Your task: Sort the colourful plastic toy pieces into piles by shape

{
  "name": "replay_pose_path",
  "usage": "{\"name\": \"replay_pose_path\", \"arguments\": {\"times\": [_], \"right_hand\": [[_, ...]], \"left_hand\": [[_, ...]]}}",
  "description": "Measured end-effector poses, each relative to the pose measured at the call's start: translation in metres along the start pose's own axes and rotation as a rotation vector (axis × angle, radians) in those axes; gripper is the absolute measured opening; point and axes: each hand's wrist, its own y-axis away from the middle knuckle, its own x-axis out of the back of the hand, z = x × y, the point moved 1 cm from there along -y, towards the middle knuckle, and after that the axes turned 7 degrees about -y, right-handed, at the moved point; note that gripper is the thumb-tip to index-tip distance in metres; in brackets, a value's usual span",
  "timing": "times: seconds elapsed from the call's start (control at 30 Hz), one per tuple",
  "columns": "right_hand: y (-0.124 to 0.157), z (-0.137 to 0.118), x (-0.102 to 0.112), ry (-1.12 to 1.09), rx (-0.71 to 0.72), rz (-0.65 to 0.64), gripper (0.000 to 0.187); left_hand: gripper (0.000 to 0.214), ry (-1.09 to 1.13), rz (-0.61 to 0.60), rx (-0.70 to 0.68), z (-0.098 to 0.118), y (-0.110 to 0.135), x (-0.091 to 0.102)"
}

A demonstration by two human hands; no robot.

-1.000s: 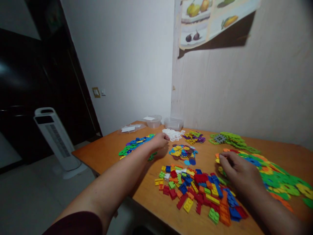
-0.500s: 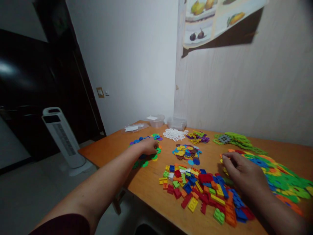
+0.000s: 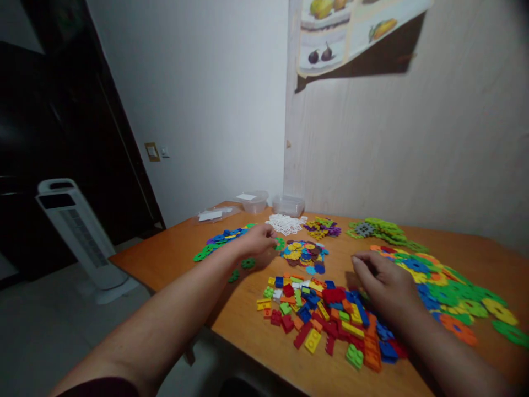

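Note:
My left hand (image 3: pixel 259 240) is closed in a pinch above the table, with a green toothed disc (image 3: pixel 280 243) at its fingertips. Behind that wrist lies a pile of blue, green and purple discs (image 3: pixel 225 238), and two loose green discs (image 3: pixel 248 263) rest just below the forearm. My right hand (image 3: pixel 386 280) hovers with curled fingers, thumb and fingertips together, beside the heap of building bricks (image 3: pixel 318 311); whatever it may hold is hidden. Between the hands sits a pile of small brown, yellow and blue discs (image 3: pixel 305 255).
White link pieces (image 3: pixel 286 224), yellow and purple snowflake pieces (image 3: pixel 322 227) and lime lattice pieces (image 3: pixel 382 231) lie farther back. Large colourful discs (image 3: pixel 450 292) spread at right. Clear plastic tubs (image 3: pixel 288 205) stand by the wall. A tower fan (image 3: pixel 80 237) stands on the floor.
My left hand has lifted off the blue and green pile and moved right, with a green disc at its fingertips. My right hand keeps its curled pose. The view has turned slightly right.

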Motion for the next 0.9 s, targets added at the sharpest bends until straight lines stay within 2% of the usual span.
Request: {"name": "replay_pose_path", "arguments": {"times": [0.1, 0.17, 0.23, 0.33, 0.4, 0.5, 0.57, 0.63, 0.73, 0.9], "right_hand": [[0.002, -0.009, -0.001, -0.095, 0.047, -0.038, 0.043], [0.002, -0.014, -0.001, -0.157, 0.057, -0.086, 0.047], [0.003, -0.017, 0.000, -0.218, 0.055, -0.135, 0.048], [0.004, -0.016, 0.002, -0.262, 0.010, -0.169, 0.046], [0.001, -0.008, 0.006, -0.279, -0.036, -0.132, 0.046], [-0.008, 0.012, 0.020, -0.227, -0.110, 0.057, 0.049], [-0.014, 0.028, 0.035, -0.096, -0.207, 0.216, 0.050], [-0.019, 0.041, 0.050, 0.020, -0.307, 0.312, 0.052], [-0.021, 0.053, 0.068, 0.096, -0.400, 0.339, 0.051], [-0.018, 0.073, 0.079, 0.239, -0.576, 0.284, 0.053]], "left_hand": [[0.006, 0.213, -0.014, -0.116, 0.042, 0.002, -0.020], [0.003, 0.361, -0.127, -0.151, 0.070, 0.004, -0.036], [0.003, 0.444, -0.147, -0.204, 0.093, 0.005, -0.051], [0.005, 0.471, -0.128, -0.258, 0.116, 0.003, -0.069], [0.003, 0.498, -0.088, -0.238, 0.123, 0.001, -0.076], [0.002, 0.557, -0.030, -0.188, 0.122, 0.002, -0.076], [0.004, 0.585, -0.024, -0.160, 0.115, 0.005, -0.070], [0.007, 0.621, -0.035, -0.127, 0.104, 0.009, -0.063], [0.011, 0.658, -0.030, -0.084, 0.084, 0.016, -0.052], [0.013, 0.539, 0.098, -0.037, 0.051, 0.024, -0.029]]}}
